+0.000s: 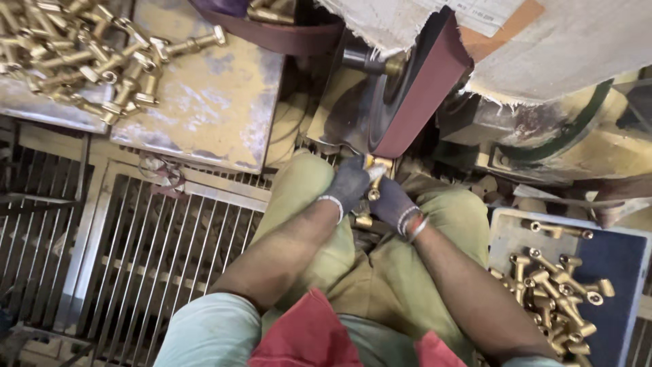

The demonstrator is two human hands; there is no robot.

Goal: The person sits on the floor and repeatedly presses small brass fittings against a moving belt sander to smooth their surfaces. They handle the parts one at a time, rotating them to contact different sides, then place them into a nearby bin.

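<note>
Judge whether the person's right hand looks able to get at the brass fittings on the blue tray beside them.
Probably yes. The right hand, now gripping a brass fitting with the left hand, has nothing between it and the blue tray.

Left hand (348, 185) and right hand (392, 205) (both in dark gloves) grip one brass fitting (375, 178) against the maroon sanding belt (424, 85). More brass pieces (557, 289) lie in the blue tray (614, 261) at right.

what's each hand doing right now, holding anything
Left hand: gloved, closed on the brass fitting at the sanding belt.
Right hand: gloved, closed on the same fitting.
</note>
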